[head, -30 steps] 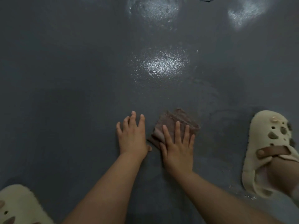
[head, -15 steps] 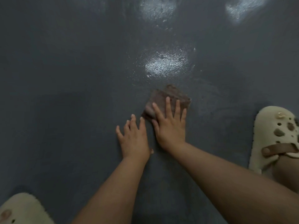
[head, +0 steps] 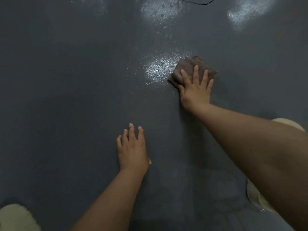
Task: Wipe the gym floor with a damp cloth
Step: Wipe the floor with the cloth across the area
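While my left hand (head: 132, 149) rests flat on the dark grey floor (head: 66, 97), my right hand (head: 195, 90) presses straight fingers onto the folded brown cloth (head: 188, 67).

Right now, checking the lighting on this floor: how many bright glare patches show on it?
3: one beside the cloth at centre, one top centre, one top right. Fainter ones may go unnoticed.

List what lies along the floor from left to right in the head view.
Left slipper → left hand → glossy patch → cloth under right hand → right slipper.
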Tool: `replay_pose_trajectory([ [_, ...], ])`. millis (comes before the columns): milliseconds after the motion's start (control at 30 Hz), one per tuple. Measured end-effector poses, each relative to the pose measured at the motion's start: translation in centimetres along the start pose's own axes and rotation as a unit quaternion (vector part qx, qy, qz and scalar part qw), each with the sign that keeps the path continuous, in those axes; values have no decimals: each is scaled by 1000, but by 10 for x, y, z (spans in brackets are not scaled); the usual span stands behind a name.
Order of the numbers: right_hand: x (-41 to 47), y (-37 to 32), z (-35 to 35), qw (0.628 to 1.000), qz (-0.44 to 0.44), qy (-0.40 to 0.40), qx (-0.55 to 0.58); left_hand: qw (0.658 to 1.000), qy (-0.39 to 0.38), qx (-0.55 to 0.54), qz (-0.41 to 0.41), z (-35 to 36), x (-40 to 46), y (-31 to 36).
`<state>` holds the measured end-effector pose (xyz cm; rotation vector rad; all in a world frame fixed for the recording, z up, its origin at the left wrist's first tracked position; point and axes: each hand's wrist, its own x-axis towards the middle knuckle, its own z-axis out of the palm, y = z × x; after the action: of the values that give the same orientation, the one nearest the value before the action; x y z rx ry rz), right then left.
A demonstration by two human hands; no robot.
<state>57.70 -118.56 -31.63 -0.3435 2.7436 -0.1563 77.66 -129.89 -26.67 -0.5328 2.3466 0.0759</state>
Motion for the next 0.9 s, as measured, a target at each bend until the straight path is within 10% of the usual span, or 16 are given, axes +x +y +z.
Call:
replay_pose_trajectory([
  [267,-42,-13,17,973,-227,-13,-47,1000,1,-4,-10,0,0,1],
  [600,14,4,-11,995,4,30,91,997,56,-59,10,-12,0,-1],
  [767,-36,-25,15,974,-219,-11,58,963,178,-201,-10,-43,25,8],
  [900,-15,-5,13,950,-312,-2,-7,983,106,-142,-41,-53,46,21],
])
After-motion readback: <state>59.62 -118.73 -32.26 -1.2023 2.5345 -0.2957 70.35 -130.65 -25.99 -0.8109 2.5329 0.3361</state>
